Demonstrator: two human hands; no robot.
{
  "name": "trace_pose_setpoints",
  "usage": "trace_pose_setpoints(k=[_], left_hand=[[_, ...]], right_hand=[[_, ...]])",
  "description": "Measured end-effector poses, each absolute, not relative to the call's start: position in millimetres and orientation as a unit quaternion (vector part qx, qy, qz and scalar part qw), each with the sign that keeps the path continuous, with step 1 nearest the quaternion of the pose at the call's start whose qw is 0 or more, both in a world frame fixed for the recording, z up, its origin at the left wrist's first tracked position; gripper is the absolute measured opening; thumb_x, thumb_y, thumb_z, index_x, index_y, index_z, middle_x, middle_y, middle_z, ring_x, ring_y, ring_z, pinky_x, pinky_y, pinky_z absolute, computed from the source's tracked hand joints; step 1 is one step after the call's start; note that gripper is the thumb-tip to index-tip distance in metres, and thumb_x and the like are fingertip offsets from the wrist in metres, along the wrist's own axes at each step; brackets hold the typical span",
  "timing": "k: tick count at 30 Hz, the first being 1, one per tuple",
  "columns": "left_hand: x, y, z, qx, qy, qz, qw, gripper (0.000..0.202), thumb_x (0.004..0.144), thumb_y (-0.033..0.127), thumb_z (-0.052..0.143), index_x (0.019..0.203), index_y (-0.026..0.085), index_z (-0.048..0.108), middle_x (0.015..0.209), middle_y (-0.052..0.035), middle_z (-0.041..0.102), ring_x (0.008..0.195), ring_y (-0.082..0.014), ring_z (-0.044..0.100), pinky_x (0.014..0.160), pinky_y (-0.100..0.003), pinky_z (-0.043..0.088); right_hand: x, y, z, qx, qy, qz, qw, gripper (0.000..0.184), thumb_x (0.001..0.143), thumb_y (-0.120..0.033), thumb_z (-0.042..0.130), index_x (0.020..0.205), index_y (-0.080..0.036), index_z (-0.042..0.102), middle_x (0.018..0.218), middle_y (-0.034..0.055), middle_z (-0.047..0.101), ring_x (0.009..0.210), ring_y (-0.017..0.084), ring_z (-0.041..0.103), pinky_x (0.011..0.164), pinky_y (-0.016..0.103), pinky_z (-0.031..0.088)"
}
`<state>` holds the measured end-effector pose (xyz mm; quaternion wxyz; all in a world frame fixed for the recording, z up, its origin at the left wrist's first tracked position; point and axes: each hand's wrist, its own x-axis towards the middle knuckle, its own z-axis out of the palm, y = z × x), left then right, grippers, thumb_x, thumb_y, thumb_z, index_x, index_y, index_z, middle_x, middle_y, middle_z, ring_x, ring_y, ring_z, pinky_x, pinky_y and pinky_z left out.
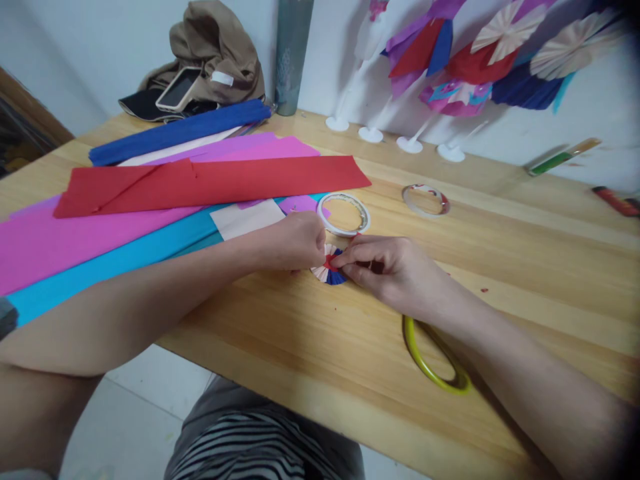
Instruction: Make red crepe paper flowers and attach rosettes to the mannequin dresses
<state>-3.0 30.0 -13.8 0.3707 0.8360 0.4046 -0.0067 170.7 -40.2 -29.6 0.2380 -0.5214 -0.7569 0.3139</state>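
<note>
A small pleated paper rosette (330, 273) in pale pink, red and blue lies on the wooden table (525, 267). My left hand (295, 241) is closed, its fingertips pressed on the rosette's left side. My right hand (390, 270) pinches the rosette's centre from the right, fingers curled together. A white tape ring (345, 215) lies just behind both hands. A yellow-green scissor handle loop (433, 363) shows under my right wrist.
Long sheets of red (210, 183), pink (75, 233), cyan (125, 257) and blue (180, 132) crepe paper cover the table's left. A second tape ring (426, 200) lies farther back. Paper fan flowers on white stands (450, 60), a phone on brown cloth (180, 87), a tube (563, 159).
</note>
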Motion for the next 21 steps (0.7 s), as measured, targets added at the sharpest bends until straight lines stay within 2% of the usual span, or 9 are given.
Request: trace_pose_setpoints(k=[5,11,21], left_hand=[[-1.4,26.3,-8.4,0.825,0.421,-0.024,0.376,0.019,0.069,0.020,0.054,0.051,0.015,0.054,0.041,0.0002,0.047,0.042,-0.0103,0.046,0.043,-0.021,0.028],[-0.8,25.2,-6.2,0.816,0.426,-0.025,0.390,0.014,0.066,0.014,0.053,0.052,0.016,0.054,0.041,0.0002,0.048,0.042,-0.0119,0.051,0.042,-0.021,0.031],[-2.6,28.1,-9.6,0.832,0.397,-0.017,0.387,0.019,0.066,0.017,0.051,0.047,0.015,0.051,0.039,-0.0003,0.048,0.041,-0.0114,0.050,0.040,-0.020,0.029]], right_hand=[[174.7,-38.4,-31.7,-0.512,-0.728,0.368,0.268,0.016,0.082,-0.025,0.058,0.079,-0.021,0.074,0.079,0.0049,0.074,0.068,0.020,0.068,0.061,0.032,0.054],[176.8,-37.5,-29.3,-0.541,-0.707,0.371,0.265,0.015,0.082,-0.027,0.060,0.078,-0.022,0.073,0.073,0.0043,0.072,0.060,0.019,0.064,0.053,0.030,0.051],[169.5,-41.5,-21.9,-0.508,-0.790,0.276,0.206,0.023,0.084,-0.020,0.054,0.080,-0.019,0.076,0.083,0.0083,0.073,0.070,0.020,0.067,0.061,0.031,0.052]])
